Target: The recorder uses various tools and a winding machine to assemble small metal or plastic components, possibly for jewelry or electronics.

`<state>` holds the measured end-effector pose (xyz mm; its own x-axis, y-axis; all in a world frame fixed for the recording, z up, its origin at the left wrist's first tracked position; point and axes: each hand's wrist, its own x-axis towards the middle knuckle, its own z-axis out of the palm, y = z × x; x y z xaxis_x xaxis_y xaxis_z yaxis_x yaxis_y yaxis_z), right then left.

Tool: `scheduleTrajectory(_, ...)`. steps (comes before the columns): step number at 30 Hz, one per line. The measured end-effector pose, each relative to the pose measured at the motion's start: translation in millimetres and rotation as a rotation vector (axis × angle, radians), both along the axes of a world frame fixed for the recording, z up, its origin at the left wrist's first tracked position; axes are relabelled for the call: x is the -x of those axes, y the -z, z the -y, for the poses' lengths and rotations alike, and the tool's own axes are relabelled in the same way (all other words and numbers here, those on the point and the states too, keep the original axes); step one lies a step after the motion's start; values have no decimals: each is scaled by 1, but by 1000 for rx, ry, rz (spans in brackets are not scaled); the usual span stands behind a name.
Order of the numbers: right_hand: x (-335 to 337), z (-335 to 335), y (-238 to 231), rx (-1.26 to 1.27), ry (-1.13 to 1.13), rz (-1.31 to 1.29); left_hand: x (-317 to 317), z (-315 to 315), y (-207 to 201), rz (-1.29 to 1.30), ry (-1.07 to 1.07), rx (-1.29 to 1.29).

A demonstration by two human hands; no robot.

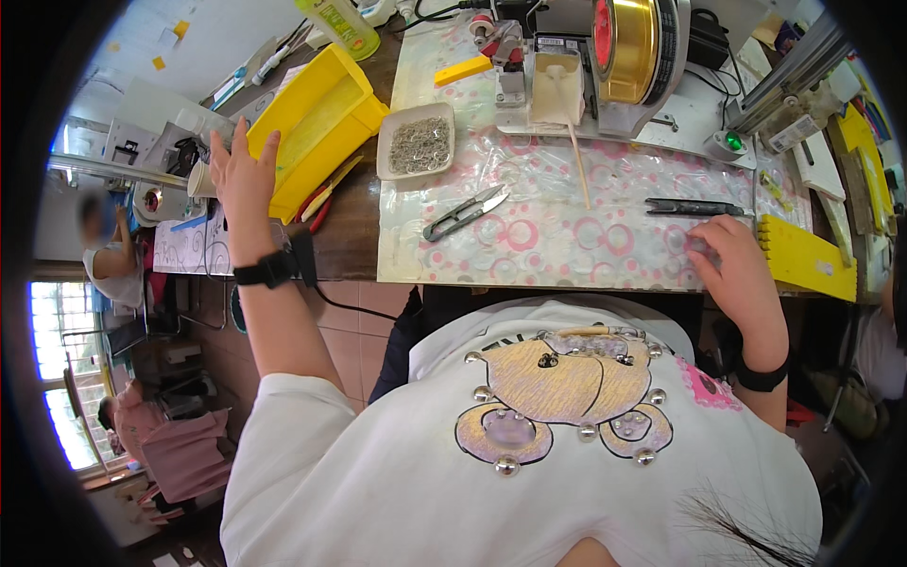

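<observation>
My left hand [243,184] is raised at the left with its fingers spread and nothing visible in it. Its thumb overlaps the side of a yellow plastic bin [312,123]; whether they touch I cannot tell. My right hand [732,255] rests at the right front of the patterned table cover [557,227], fingers loosely bent and apart, with no object showing in it. Just beyond its fingertips lies a slim black tool [694,207]. Between my hands are grey thread snips [465,214] and a white dish [384,156] full of small metal parts.
A machine with a gold tape roll [624,47] stands at the back, beside a small tray [556,90] with a wooden stick [578,165]. Red- and yellow-handled pliers [323,200] lie by the bin. A yellow plastic piece [805,257] sits right. Other people sit far left.
</observation>
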<state>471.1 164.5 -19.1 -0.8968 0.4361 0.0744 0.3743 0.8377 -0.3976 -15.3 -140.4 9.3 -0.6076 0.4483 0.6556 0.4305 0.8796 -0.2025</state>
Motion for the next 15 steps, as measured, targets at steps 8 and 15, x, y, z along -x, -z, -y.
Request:
scheduleTrajectory(8,6,-2,-1,33,-2,24,-164,-48,5,561,803,-81)
scheduleTrajectory(15,5,2,-2,19,31,24,-197,-48,33,591,726,139)
